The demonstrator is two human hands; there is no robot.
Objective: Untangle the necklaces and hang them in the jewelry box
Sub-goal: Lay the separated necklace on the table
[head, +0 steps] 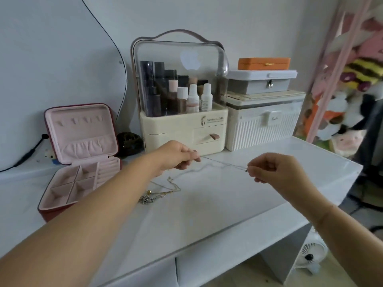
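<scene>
Jewelry box [83,141]: we log it open on the table [228,204], lid upright, pink lining showing.
Hooks [79,121]: a short row high in the box lid; we see no chain on them.
Left hand [178,155]: to the right of the box, raised off the table, fingertips pinching one end of the taut run of chain.
Right hand [267,168]: farther right of the box, well apart from it, thumb and fingers pinching the other end of that run.
Silver chain [223,162]: stretched straight between the two pinches; a slack part droops from the left hand back toward the box.
Tangle [153,196]: lies on the table just right of the box's tray, gold and silver strands knotted, a small gold bead among them.
Makeup case [182,121]: behind and right of the box, not part of the job.
Handling, our judgement: very light, limp, slippery and fine enough to kink or snap under a hard pull.
Where to hold, our judgement: we pinch close to the knot and tease loops apart. For hanging, we hold near the clasp, which we cannot make out here.
Progress, our judgement: early, since nothing is hung yet.
</scene>
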